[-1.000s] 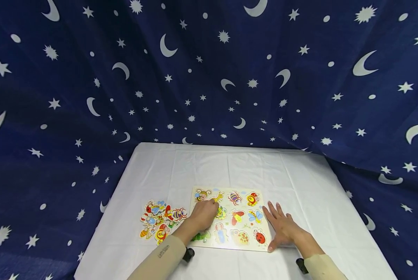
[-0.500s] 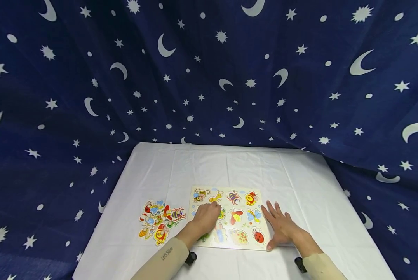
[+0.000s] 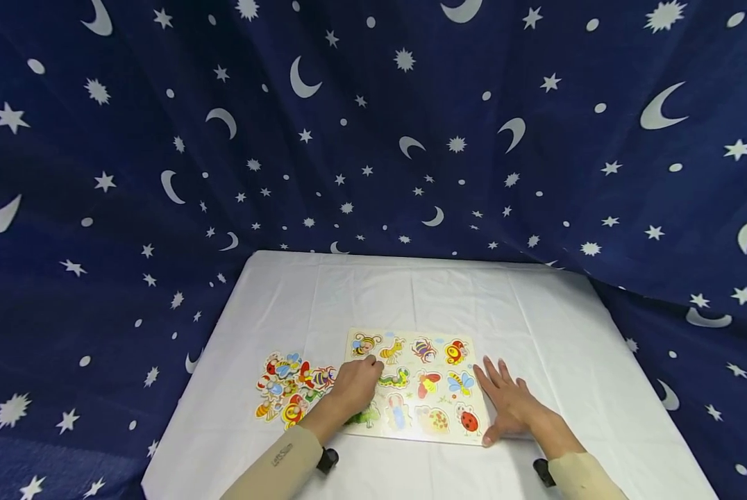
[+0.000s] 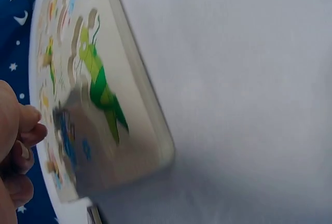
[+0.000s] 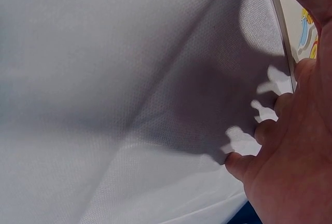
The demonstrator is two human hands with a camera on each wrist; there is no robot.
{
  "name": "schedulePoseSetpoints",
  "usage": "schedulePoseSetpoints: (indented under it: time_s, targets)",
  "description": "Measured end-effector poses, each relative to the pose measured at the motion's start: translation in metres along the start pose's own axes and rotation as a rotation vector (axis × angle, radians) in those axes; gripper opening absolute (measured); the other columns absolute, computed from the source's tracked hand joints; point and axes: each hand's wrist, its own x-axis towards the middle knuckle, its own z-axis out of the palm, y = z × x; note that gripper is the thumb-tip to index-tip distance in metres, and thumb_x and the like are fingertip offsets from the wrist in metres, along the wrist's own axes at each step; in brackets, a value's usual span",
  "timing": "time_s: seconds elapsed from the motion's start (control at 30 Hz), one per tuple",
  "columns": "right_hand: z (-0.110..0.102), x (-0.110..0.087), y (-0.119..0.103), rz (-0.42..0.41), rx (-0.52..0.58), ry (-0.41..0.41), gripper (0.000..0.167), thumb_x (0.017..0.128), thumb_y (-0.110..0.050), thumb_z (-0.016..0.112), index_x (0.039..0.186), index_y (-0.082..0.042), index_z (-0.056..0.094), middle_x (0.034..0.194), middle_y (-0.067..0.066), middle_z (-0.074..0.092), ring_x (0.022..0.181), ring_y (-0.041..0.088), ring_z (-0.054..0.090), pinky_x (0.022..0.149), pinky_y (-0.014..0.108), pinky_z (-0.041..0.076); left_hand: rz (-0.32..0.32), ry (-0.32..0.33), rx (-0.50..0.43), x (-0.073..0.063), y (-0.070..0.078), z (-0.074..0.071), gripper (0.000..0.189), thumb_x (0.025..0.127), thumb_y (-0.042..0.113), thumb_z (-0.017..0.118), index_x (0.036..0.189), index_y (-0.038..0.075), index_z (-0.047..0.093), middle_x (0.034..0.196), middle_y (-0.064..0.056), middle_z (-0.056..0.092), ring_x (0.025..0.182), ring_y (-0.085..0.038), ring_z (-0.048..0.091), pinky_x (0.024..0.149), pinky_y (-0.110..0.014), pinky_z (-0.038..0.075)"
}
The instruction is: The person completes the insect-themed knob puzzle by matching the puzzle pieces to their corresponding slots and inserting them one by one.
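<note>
My left hand is over the left part of a pale wooden peg puzzle board. Its fingers are curled, and nothing shows between the fingertips in the left wrist view. Just right of it lies a green caterpillar piece in the board's middle row. Below the hand is the green grasshopper recess, near the board's corner. My right hand rests at the board's right edge, fingers spread and thumb at the lower right corner. Part of the middle row's left end is hidden under my left hand.
Left of the board lies a heap of colourful insect pieces, overlapping one another. A white cloth covers the table. Behind it hangs a dark blue curtain with moons and stars.
My left hand has moved left off the caterpillar piece, which now shows fully in its place. The right hand stays at the board's edge. The head view has shifted slightly.
</note>
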Motion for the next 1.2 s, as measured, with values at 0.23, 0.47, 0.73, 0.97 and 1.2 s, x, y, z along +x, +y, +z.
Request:
schedulePoseSetpoints:
  time_s: [0.23, 0.47, 0.73, 0.97, 1.2]
  targets:
    - [-0.001, -0.001, 0.002, 0.0, -0.005, 0.004, 0.148, 0.036, -0.06, 0.089, 0.154, -0.005, 0.019, 0.161, 0.026, 0.006, 0.145, 0.053, 0.003, 0.104, 0.077, 0.014, -0.092, 0.046, 0.008, -0.006, -0.015, -0.008, 0.012, 0.083, 0.013, 0.071, 0.095, 0.015, 0.07, 0.089, 0.0, 0.065, 0.059, -0.014, 0.061, 0.046, -0.027, 0.043]
    - [-0.001, 0.0, 0.002, -0.005, -0.002, 0.005, 0.148, 0.035, -0.059, 0.089, 0.154, -0.005, 0.019, 0.16, 0.027, 0.006, 0.145, 0.054, 0.004, 0.103, 0.078, 0.015, -0.27, -0.032, 0.003, -0.015, -0.033, -0.024, 0.018, 0.082, 0.025, 0.075, 0.092, 0.012, 0.069, 0.079, -0.003, 0.059, 0.056, -0.021, 0.059, 0.046, -0.035, 0.043]
    - [0.0, 0.0, 0.005, -0.003, -0.008, -0.001, 0.149, 0.035, -0.06, 0.089, 0.154, -0.005, 0.019, 0.161, 0.027, 0.006, 0.145, 0.054, 0.003, 0.103, 0.077, 0.015, -0.386, -0.192, 0.052, -0.024, -0.045, -0.035, 0.014, 0.082, 0.018, 0.073, 0.084, 0.008, 0.064, 0.073, -0.008, 0.06, 0.065, -0.026, 0.063, 0.057, -0.039, 0.05]
    - [0.001, 0.001, 0.004, -0.002, -0.01, -0.005, 0.148, 0.035, -0.06, 0.089, 0.154, -0.005, 0.019, 0.161, 0.027, 0.006, 0.145, 0.053, 0.003, 0.104, 0.077, 0.015, -0.415, -0.205, 0.023, -0.025, -0.049, -0.033, 0.005, 0.083, 0.01, 0.069, 0.08, 0.008, 0.065, 0.073, -0.009, 0.064, 0.067, -0.028, 0.065, 0.058, -0.042, 0.051]
    - [0.0, 0.001, 0.001, -0.007, 0.002, -0.001, 0.148, 0.035, -0.058, 0.09, 0.154, -0.004, 0.02, 0.16, 0.027, 0.006, 0.145, 0.054, 0.003, 0.103, 0.077, 0.014, -0.385, -0.073, 0.021, -0.024, -0.048, -0.031, 0.003, 0.081, 0.009, 0.07, 0.08, 0.008, 0.067, 0.071, -0.011, 0.065, 0.062, -0.029, 0.065, 0.052, -0.041, 0.05]
